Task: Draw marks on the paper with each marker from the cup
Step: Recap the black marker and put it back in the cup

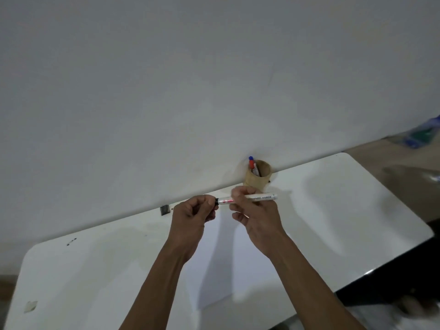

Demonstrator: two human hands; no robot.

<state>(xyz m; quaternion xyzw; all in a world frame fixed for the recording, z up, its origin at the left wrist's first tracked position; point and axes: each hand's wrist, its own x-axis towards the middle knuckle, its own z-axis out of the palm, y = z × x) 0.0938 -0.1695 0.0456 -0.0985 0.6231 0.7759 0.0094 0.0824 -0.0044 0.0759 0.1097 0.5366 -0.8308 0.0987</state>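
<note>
I hold a white marker (260,197) level above the table, just in front of the cup. My right hand (256,215) grips its barrel. My left hand (196,214) pinches the black cap end (217,201) on the left. A tan cup (258,175) stands at the table's back edge against the wall, with a blue-capped and a red marker (251,163) sticking out. A white sheet of paper (219,265) lies on the table beneath my forearms; I see no marks on it.
The white table (345,206) runs along a plain white wall. A small dark object (164,209) lies near the back edge, left of my hands. Short dark marks (71,241) sit at far left. Blue-green plastic (421,134) lies beyond the right corner.
</note>
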